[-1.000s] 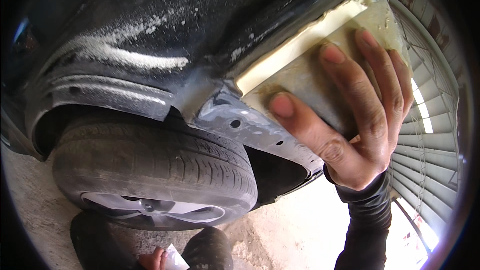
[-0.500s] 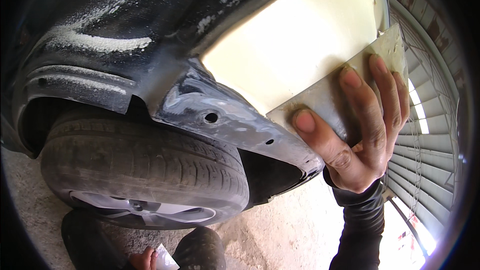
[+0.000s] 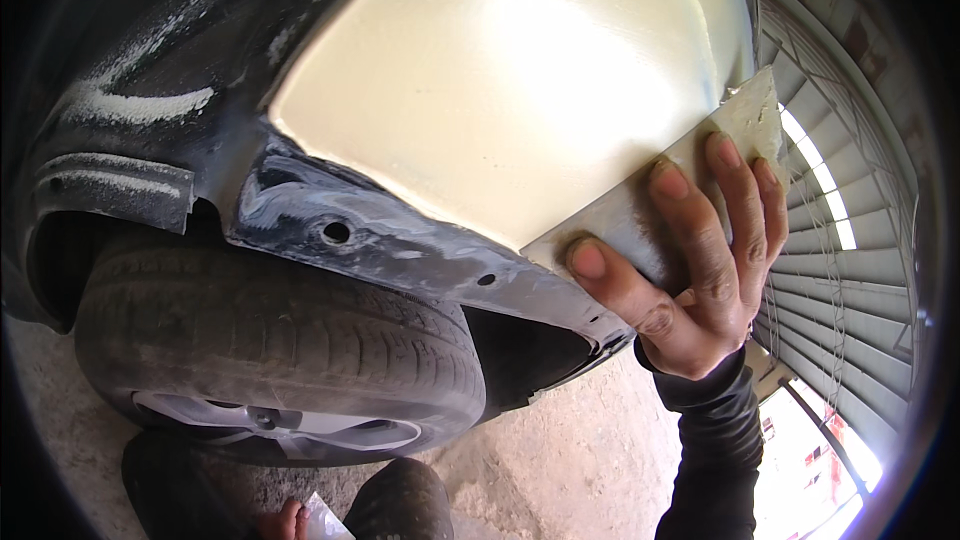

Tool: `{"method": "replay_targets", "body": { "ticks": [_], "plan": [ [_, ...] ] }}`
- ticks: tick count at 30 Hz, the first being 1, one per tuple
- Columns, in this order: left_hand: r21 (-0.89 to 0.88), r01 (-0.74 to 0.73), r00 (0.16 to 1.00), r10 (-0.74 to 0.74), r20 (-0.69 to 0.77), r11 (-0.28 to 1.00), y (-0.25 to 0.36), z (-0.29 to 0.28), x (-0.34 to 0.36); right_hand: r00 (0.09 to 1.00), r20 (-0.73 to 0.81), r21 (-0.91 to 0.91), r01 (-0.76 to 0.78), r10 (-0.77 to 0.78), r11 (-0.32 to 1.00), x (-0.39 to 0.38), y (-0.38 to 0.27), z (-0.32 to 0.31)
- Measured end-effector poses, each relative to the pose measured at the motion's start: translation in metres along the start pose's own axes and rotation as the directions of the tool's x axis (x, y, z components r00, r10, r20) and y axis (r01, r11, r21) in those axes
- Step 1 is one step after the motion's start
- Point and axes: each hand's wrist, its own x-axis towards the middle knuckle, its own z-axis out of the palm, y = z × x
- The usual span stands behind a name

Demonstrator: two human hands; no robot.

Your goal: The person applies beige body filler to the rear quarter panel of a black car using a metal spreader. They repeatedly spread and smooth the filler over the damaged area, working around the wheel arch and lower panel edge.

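Cream filler (image 3: 450, 80) coats a broad patch of a dark car body panel (image 3: 170, 10). My right hand (image 3: 700, 250) grips a wide, flat metal spreader (image 3: 640, 190), fingertips on its face, its long edge against the filler's lower right part. Below the patch runs a scuffed grey metal strip (image 3: 400, 260) with small holes. At the bottom, between my knees, my left hand (image 3: 290, 518) is closed on a small pale flat plate (image 3: 325, 520), partly out of frame.
A car wheel (image 3: 270, 360) lies under the panel, beside a dark opening (image 3: 515, 345). My knee (image 3: 395, 500) is near it. Rough concrete floor (image 3: 560, 430) shows below. A ribbed metal roof or shutter structure (image 3: 840, 320) curves along the right.
My right hand with the spreader has moved downward over the panel, uncovering a much larger smooth cream patch above it. The car's wheel arch sits further left in view.
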Motion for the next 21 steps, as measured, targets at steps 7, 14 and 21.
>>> {"method": "replay_targets", "body": {
  "ticks": [7, 14, 21],
  "plan": [
    [0.029, 0.082, 0.995, -0.083, 0.052, 0.996, -0.010, 0.006, -0.004, 0.999, 0.023, -0.007, -0.030, 0.030, 1.000, -0.015, 0.000, -0.003],
    [0.021, 0.111, 0.993, -0.112, 0.046, 0.994, -0.020, 0.016, -0.001, 0.998, 0.039, 0.008, -0.051, 0.051, 0.999, -0.029, 0.001, -0.004],
    [-0.024, 0.146, 0.987, -0.144, 0.066, 0.989, -0.011, 0.009, -0.002, 0.995, 0.064, 0.010, -0.081, 0.080, 0.997, -0.044, 0.000, -0.005]
  ]
}}
